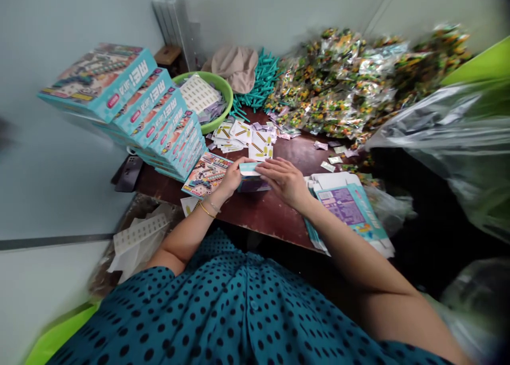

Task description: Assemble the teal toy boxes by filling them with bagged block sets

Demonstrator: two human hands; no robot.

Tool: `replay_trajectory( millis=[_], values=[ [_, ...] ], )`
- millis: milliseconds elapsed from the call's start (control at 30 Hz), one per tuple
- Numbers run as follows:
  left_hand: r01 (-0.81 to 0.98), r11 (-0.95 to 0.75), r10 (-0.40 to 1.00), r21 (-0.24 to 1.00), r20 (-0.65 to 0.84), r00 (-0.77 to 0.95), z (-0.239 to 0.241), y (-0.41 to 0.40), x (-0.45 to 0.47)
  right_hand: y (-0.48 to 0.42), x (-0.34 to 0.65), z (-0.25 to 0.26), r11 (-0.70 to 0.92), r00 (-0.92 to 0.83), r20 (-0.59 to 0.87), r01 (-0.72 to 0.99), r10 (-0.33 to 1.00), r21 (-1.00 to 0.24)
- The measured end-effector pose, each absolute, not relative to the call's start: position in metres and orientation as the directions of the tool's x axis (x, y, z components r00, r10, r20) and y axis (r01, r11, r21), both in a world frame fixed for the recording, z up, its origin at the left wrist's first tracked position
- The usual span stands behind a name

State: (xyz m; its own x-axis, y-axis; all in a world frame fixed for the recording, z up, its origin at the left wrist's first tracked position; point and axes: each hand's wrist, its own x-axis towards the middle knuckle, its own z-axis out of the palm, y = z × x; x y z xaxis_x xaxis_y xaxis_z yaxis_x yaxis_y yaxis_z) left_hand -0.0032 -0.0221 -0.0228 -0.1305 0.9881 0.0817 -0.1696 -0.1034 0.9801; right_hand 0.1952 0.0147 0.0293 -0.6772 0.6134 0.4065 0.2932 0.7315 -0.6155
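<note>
A teal and purple cardboard box stands at the table's near edge, its pale blue flap facing up. My left hand grips the box at its left end, thumb by the flap. The fingers of my right hand are stretched out over the right end of the flap and touch it; its thumb is hidden. Just left of the box lies a printed booklet with toy pictures. Behind it are white sticker cards with yellow shapes.
Finished-looking teal boxes rise in a tall stack at left. Flat cartons lie at right. Behind are a green basin of sheets, teal sticks and a heap of bagged parts. Small packets lie scattered.
</note>
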Motion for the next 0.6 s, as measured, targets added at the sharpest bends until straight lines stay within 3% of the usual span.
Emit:
replay_trajectory(
  millis=[200, 300, 433, 500, 600],
  values=[
    [-0.078, -0.082, 0.996, 0.994, 0.085, 0.041, -0.018, -0.022, -0.004, 0.025, 0.204, 0.035, 0.577, -0.638, 0.248, 0.378, 0.729, -0.724],
    [-0.068, -0.147, 0.988, 0.987, 0.150, 0.032, -0.016, -0.025, -0.001, 0.026, 0.206, 0.034, 0.554, -0.592, 0.242, 0.427, 0.768, -0.715],
    [-0.079, -0.275, 0.959, 0.958, 0.267, -0.097, -0.020, -0.042, 0.007, 0.015, 0.211, 0.022, 0.687, -0.596, 0.379, 0.459, 0.708, -0.563],
    [0.031, -0.350, 0.930, 0.936, 0.352, -0.103, -0.024, -0.054, 0.009, 0.008, 0.216, 0.013, 0.752, -0.624, 0.429, 0.468, 0.654, -0.465],
    [0.297, -0.459, 0.881, 0.838, 0.472, 0.029, -0.030, -0.067, 0.006, 0.003, 0.227, -0.002, 0.859, -0.718, 0.471, 0.431, 0.513, -0.277]
  ],
)
